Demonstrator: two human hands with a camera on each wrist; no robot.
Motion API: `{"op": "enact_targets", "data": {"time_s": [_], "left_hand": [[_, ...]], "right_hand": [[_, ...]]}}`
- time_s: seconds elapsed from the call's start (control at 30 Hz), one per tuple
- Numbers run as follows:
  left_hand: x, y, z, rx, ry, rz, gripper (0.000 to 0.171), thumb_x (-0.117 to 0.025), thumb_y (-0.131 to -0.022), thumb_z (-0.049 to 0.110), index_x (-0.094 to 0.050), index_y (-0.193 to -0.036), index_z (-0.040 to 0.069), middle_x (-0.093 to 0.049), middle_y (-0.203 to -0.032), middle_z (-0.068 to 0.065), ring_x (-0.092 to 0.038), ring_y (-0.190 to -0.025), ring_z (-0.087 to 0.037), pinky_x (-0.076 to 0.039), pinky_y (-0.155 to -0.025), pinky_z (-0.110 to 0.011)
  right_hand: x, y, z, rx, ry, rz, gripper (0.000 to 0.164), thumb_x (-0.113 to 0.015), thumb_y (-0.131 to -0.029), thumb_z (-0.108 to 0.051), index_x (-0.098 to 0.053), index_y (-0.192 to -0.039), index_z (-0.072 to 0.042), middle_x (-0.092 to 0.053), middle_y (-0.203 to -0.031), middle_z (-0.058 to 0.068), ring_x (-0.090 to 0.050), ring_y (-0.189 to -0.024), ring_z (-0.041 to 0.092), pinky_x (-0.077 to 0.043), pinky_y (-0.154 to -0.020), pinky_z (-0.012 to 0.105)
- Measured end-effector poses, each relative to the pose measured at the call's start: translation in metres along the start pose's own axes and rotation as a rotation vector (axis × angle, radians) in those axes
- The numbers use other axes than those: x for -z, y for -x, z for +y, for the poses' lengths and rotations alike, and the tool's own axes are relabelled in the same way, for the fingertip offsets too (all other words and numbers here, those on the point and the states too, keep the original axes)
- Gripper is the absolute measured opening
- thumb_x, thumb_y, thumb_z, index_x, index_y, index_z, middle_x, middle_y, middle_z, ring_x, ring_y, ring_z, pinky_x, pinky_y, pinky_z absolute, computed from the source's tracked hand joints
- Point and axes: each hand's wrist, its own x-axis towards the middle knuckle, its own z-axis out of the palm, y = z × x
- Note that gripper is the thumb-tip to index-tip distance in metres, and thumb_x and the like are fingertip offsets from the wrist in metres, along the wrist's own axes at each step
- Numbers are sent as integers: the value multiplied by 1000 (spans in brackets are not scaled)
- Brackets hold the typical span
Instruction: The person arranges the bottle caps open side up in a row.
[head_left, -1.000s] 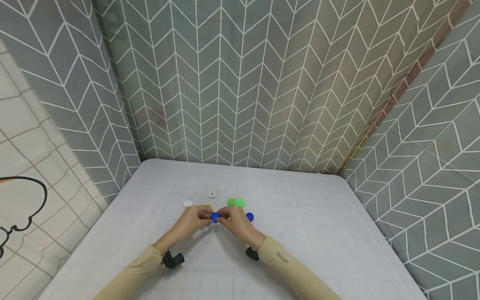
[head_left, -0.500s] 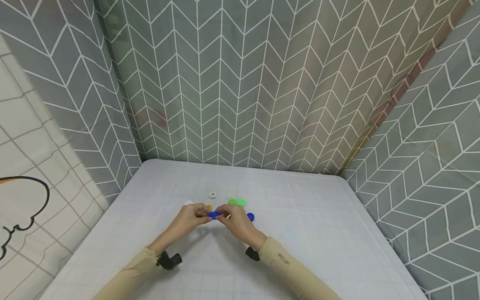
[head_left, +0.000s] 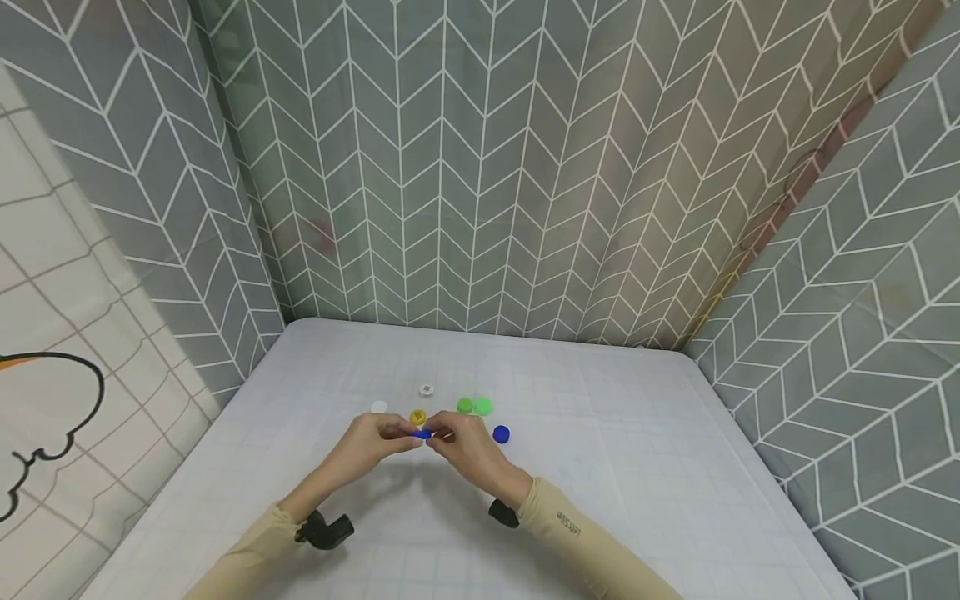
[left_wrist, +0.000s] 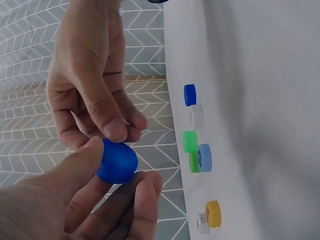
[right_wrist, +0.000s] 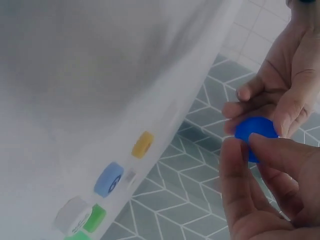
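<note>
A blue bottle cap (head_left: 422, 434) is held up between both hands above the white-covered table. My left hand (head_left: 358, 448) holds its left side, and my right hand (head_left: 471, 450) pinches its right side with thumb and index finger. In the left wrist view the cap (left_wrist: 118, 162) shows its smooth top and ridged rim. In the right wrist view the cap (right_wrist: 255, 135) sits between the fingertips of both hands. Behind the hands lies a yellow cap (head_left: 417, 417). Another blue cap (head_left: 501, 434) lies right of my right hand.
Two green caps (head_left: 474, 406) lie behind my right hand. A white cap (head_left: 378, 407) is behind my left hand, and a small white round piece (head_left: 427, 389) lies farther back. The wrist views also show a light blue cap (right_wrist: 108, 180). Patterned curtains (head_left: 480, 183) stand around the table (head_left: 600, 417).
The held blue cap has tilted from showing its round face to nearly edge-on and moved slightly left. My left wrist has shifted left and down; the yellow cap shows more fully.
</note>
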Motion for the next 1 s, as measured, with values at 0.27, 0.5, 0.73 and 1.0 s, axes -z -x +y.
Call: {"op": "enact_targets", "data": {"time_s": [0.27, 0.5, 0.73, 1.0], "left_hand": [[4, 1, -2, -30, 10, -51, 34, -75, -83, 33, -73, -109, 11, -74, -104, -5, -70, -96, -18, -57, -78, -27], [3, 1, -5, -33, 9, -96, 29, -72, -86, 27, -70, -108, 9, -74, -105, -8, -70, -98, -20, -56, -78, -27], [3, -2, -5, -5, -2, -97, 51, -75, -84, 22, -57, -125, -3, -73, -103, -13, -71, -96, -22, -57, -77, -31], [5, -1, -1, -53, -112, -139, 34, -77, -81, 17, -68, -112, 5, -74, -104, -8, -71, -96, -18, -56, -78, -28]], "right_hand": [[-2, 3, -4, -1, -67, -28, 16, -67, -90, -10, -66, -106, -7, -67, -105, 6, -68, -93, 14, -52, -76, 13], [-5, 4, -2, 4, -31, -12, 13, -66, -91, -10, -68, -103, -8, -68, -103, 3, -67, -94, 10, -52, -79, 14], [-9, 3, -2, -9, -32, -26, 25, -67, -90, -8, -62, -115, -3, -66, -109, 9, -68, -97, 16, -53, -81, 17], [-11, 3, -4, -45, 44, -80, 28, -68, -89, -8, -67, -116, -5, -67, -103, 6, -67, -89, 6, -52, -76, 13]]}}
